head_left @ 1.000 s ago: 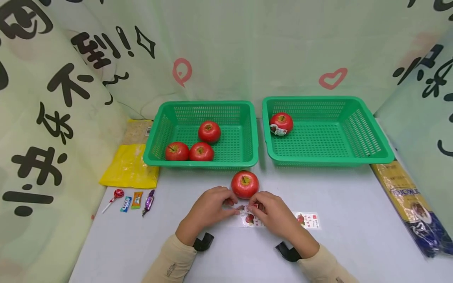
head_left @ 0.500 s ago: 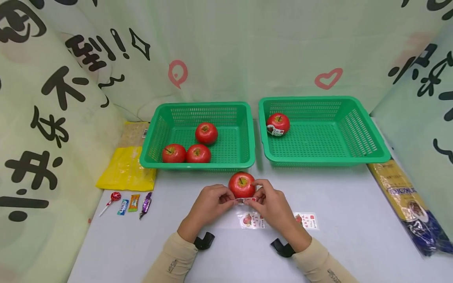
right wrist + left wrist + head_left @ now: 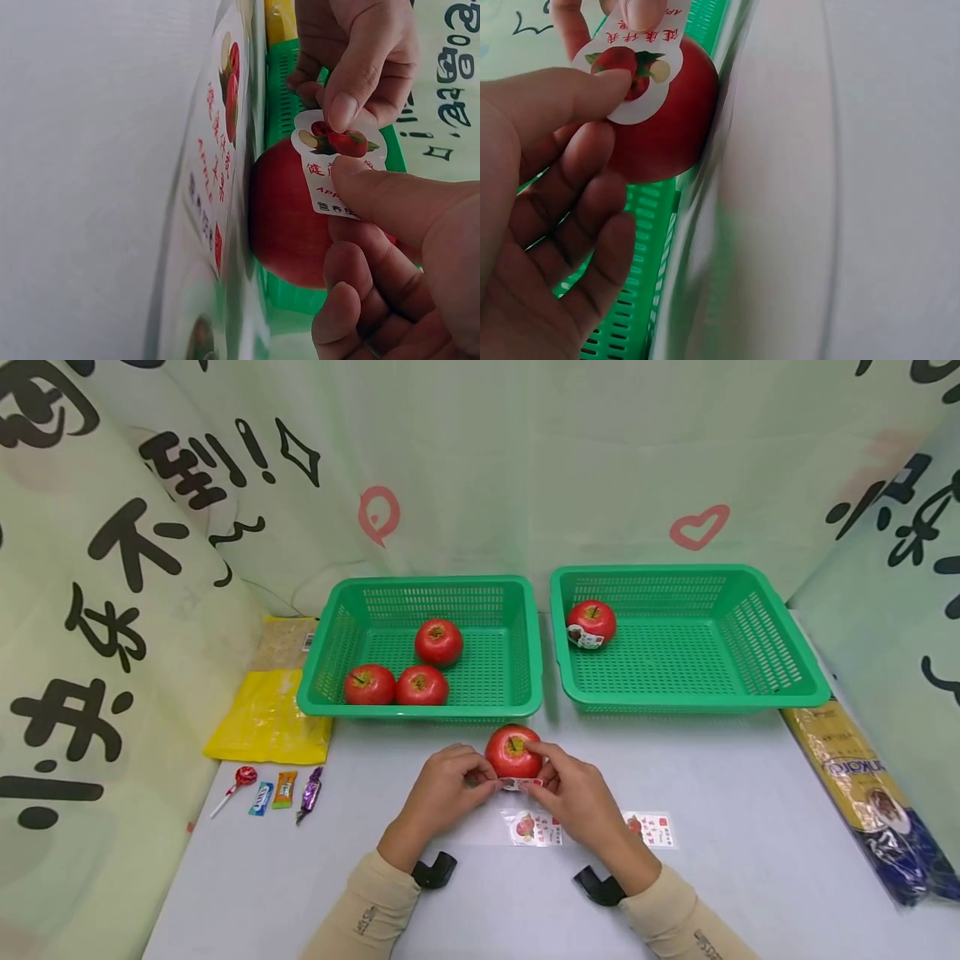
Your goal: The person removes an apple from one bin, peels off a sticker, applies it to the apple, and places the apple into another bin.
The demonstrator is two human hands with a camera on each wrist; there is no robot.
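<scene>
A red apple [image 3: 508, 750] stands on the table in front of the baskets. Against its near side is a white label sticker [image 3: 324, 180] with an apple picture and red lettering. My left hand [image 3: 452, 783] pinches the picture end of this sticker, its thumb [image 3: 607, 88] lying over the print. From the other side my right hand [image 3: 576, 789] holds the lettered end under its thumb, while its index finger reaches over the apple's top. Below the hands lies a clear sheet of similar stickers [image 3: 536, 828], partly hidden by the right hand.
A green basket [image 3: 420, 712] at the back left holds 3 apples. Another green basket [image 3: 697, 700] to its right holds one labelled apple [image 3: 591, 623]. Left are a yellow packet [image 3: 270, 718], a lollipop [image 3: 244, 777] and several wrapped candies [image 3: 283, 789]. A gold-blue bag [image 3: 870, 793] lies right.
Both hands have brought the sticker up from above the sheet to the apple's near side. The right index finger has moved onto the apple. Little differs over the last half second.
</scene>
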